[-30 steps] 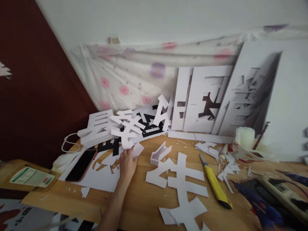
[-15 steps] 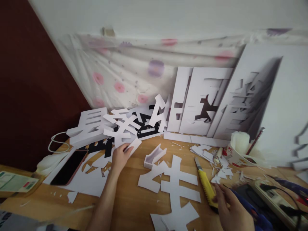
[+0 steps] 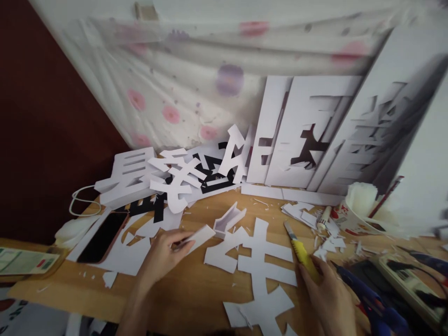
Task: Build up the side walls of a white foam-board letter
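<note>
My left hand [image 3: 168, 254] pinches a small white strip [image 3: 201, 237], apparently foam board, held just above the table. In my right hand [image 3: 329, 294] is the handle of a yellow utility knife [image 3: 304, 259]; its blade points away from me. Between the hands lies a large white cut-out character [image 3: 261, 261], with a smaller angular white piece [image 3: 224, 252] at its left. Behind these stands a small white channel-shaped piece [image 3: 229, 220] with raised walls. A blue glue gun [image 3: 371, 298] lies to the right of my right hand.
A phone [image 3: 103, 237] rests on white sheets at left. White and black cut-out letters [image 3: 182, 179] pile up at the back. Cut boards [image 3: 311, 135] lean against the curtained wall. A paper cup [image 3: 357, 214], scraps and a power strip [image 3: 402, 284] occupy the right.
My left hand has drawn the white strip away from the letter pile, nearer to me. My right hand has closed round the knife's handle. The camera view has tilted down slightly.
</note>
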Demonstrator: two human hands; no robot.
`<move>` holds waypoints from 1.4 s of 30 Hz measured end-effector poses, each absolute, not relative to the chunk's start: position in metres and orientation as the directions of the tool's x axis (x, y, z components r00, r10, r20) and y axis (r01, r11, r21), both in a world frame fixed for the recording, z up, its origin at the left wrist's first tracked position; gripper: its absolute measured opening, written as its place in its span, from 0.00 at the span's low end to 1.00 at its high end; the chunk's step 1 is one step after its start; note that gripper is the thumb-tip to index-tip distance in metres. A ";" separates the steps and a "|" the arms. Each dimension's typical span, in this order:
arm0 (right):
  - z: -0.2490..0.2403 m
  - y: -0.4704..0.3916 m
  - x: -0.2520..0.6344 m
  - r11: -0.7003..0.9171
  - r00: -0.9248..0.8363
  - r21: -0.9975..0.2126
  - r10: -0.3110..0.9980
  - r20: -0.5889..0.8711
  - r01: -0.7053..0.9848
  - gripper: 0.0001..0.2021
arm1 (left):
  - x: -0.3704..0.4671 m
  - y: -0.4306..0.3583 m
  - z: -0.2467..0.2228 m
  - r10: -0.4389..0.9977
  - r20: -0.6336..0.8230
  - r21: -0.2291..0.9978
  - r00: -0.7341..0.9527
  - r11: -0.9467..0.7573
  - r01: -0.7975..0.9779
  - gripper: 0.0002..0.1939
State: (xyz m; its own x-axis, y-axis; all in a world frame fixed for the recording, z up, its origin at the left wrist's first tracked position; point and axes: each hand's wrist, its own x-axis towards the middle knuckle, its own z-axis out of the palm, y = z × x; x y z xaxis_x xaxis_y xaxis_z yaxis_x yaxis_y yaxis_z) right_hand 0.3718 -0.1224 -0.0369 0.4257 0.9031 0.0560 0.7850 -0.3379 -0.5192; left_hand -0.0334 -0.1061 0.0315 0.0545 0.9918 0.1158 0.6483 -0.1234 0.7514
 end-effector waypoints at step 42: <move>-0.002 -0.137 0.280 -0.371 0.333 -0.896 0.836 -0.437 -0.245 0.29 | 0.014 -0.112 -0.008 0.919 0.269 0.474 0.290 -0.388 0.791 0.19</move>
State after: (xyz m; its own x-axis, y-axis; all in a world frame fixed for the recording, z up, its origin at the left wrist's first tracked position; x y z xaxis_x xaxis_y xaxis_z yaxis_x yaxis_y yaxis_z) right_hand 0.2803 -0.1368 -0.0019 0.3325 0.8359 -0.4367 -0.2447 -0.3707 -0.8959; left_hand 0.0137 -0.1125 -0.0082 0.2896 0.9187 0.2686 0.7907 -0.3878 0.4737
